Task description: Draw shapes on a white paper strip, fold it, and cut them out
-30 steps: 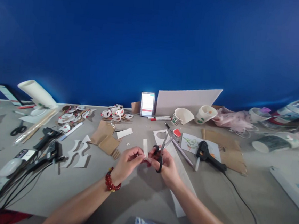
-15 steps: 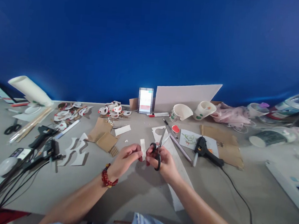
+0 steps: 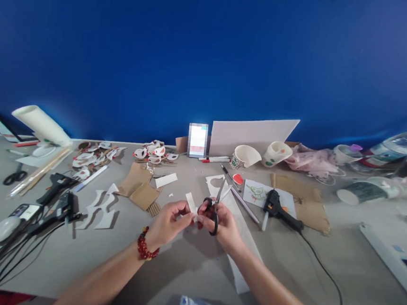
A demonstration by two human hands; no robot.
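Between the fingertips of my left hand (image 3: 171, 223) a small white paper strip (image 3: 191, 201) is pinched, its free end pointing up and to the left. My right hand (image 3: 224, 223) keeps hold of black-handled scissors (image 3: 217, 202), blades pointing up and away from me. The right thumb and fingertips meet the left ones at the lower end of the strip. A long white paper sheet (image 3: 240, 255) lies partly under my right hand and forearm, with a rounded cut-out near its far end. Another white strip (image 3: 166, 180) rests beyond my left hand.
Brown cardboard pieces (image 3: 139, 188) and white cut shapes (image 3: 104, 210) lie left of centre, with several small paper birds (image 3: 155, 152) behind. A black glue gun (image 3: 280, 210) with a trailing cord sits right; more glue guns (image 3: 57, 192) lie left. Paper cups (image 3: 246, 156) stand near the blue wall.
The strip's upper end has tipped to the left, and my fingertips have come together at its lower end. The scissors stay in my right hand. The view has shifted slightly.
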